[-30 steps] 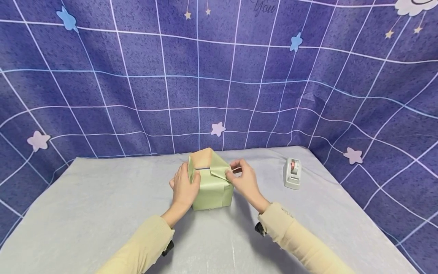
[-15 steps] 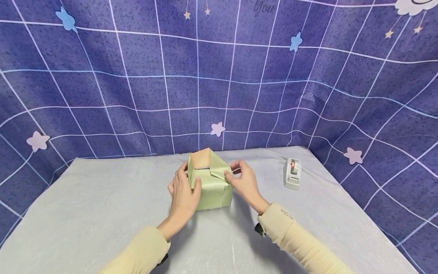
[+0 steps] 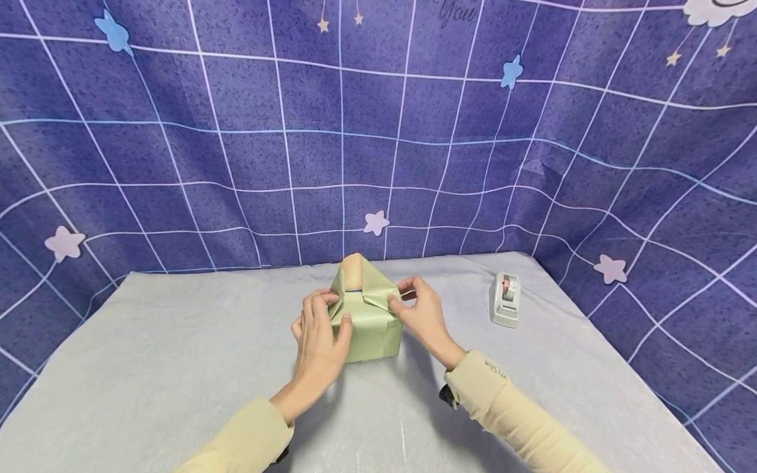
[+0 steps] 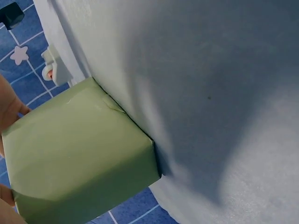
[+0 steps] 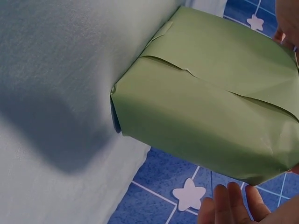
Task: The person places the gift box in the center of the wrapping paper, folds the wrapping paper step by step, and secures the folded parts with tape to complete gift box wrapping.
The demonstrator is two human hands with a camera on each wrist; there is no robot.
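A box wrapped in light green paper (image 3: 369, 338) stands on the cloth-covered table, its top end still facing up with loose paper flaps. The back flap (image 3: 352, 270) rises upright, showing a pale orange inner side, and a thin dark blue edge shows below it. My left hand (image 3: 319, 332) grips the box's left side, fingertips bent over the left flap, pressing it inward, thumb on the front face. At the upper right corner my right hand (image 3: 422, 312) pinches the folded paper between thumb and fingers. A long paper seam (image 5: 187, 71) shows along one side in the right wrist view.
A white tape dispenser (image 3: 505, 301) with a reddish core stands at the right of the table. A grey-white cloth (image 3: 207, 341) covers the table. Behind and to the right hangs a blue curtain (image 3: 307, 157) with grid lines and stars.
My left hand's fingers have moved from the box's outer left side over the top edge, and the left flap has folded inward, narrowing the opening. The right hand stays in place.
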